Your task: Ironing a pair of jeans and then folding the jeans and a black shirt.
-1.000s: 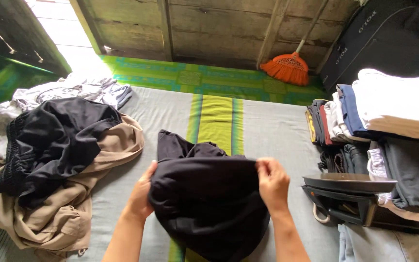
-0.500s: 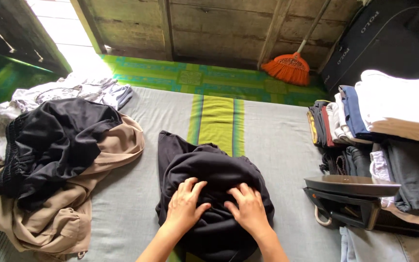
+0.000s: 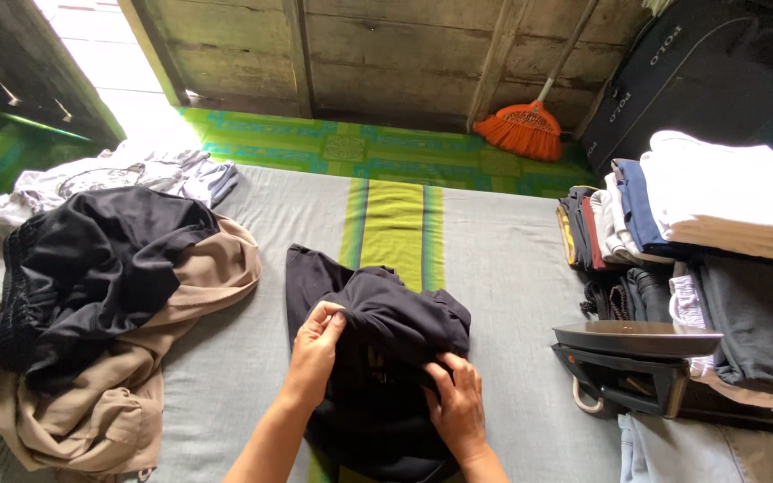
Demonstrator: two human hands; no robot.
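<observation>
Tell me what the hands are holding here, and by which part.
Both grip the crumpled black cloth garment: left hand pinches a fold at its left edge, right hand a bunched fold lower right.

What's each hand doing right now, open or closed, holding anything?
Left hand: closed, pinching a fold of the black garment.
Right hand: closed, fingers gripping the same black garment lower down.

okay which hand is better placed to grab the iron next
Right, probably. The right hand grips the black garment on the side nearest the iron; the left hand pinches fabric on the far side.
</observation>
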